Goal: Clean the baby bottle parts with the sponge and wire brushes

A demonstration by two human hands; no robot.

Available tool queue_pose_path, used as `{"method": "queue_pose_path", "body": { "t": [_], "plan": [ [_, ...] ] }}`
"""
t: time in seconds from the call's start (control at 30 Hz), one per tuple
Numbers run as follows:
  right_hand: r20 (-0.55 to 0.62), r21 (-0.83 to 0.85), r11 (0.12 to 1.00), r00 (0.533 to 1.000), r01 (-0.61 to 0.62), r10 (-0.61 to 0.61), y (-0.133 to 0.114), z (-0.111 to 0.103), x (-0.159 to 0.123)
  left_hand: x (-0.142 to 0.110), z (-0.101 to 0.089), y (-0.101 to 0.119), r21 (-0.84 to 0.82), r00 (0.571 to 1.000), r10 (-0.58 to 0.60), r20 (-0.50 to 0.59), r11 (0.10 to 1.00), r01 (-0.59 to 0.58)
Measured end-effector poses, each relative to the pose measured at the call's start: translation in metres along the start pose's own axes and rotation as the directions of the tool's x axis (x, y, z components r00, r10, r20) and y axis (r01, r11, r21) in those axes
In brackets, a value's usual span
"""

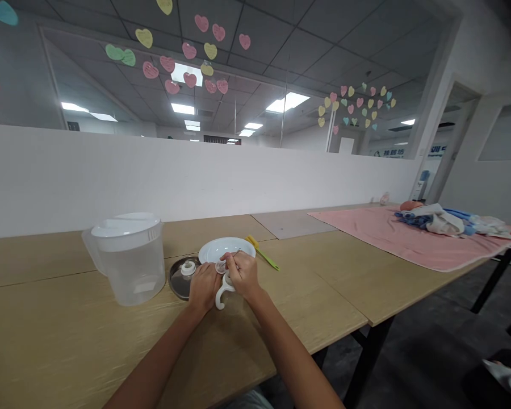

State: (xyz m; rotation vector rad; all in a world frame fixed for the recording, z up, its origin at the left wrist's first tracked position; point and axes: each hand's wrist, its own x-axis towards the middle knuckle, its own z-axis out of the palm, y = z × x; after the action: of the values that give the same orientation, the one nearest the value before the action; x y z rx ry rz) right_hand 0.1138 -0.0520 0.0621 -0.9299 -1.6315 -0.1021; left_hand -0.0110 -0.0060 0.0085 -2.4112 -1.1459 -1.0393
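White hooked piece (223, 292) in both hands (245, 275), round tray (177, 284) beside.

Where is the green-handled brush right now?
In the head view, the green-handled brush lies on the table, just right of the white dish and beyond the right hand.

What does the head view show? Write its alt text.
A person's left hand and right hand are together at a white part with a curved hook, above a wooden table. Nearby are a lidded pitcher, metal tray, white plate and green-handled brush; pink cloth lies farther right.
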Motion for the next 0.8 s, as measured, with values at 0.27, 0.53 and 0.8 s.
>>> {"method": "queue_pose_path", "body": {
  "t": [0.27,0.53,0.8],
  "plan": [
    [0.084,-0.039,0.999,0.996,-0.007,0.01,-0.0028,-0.0002,0.0002,0.002,-0.0003,0.0021,0.02,0.999,-0.036,0.028,0.999,0.035],
    [0.152,-0.113,0.994,0.988,0.007,0.011,-0.0031,-0.0003,0.0026,-0.0007,0.0025,-0.0016,-0.042,0.999,-0.045,-0.005,0.998,0.045],
    [0.192,-0.1,0.995,0.98,-0.03,0.049,-0.0048,-0.0018,0.0042,-0.003,0.005,-0.0058,-0.088,0.999,-0.045,-0.027,0.995,0.043]
  ]
}}
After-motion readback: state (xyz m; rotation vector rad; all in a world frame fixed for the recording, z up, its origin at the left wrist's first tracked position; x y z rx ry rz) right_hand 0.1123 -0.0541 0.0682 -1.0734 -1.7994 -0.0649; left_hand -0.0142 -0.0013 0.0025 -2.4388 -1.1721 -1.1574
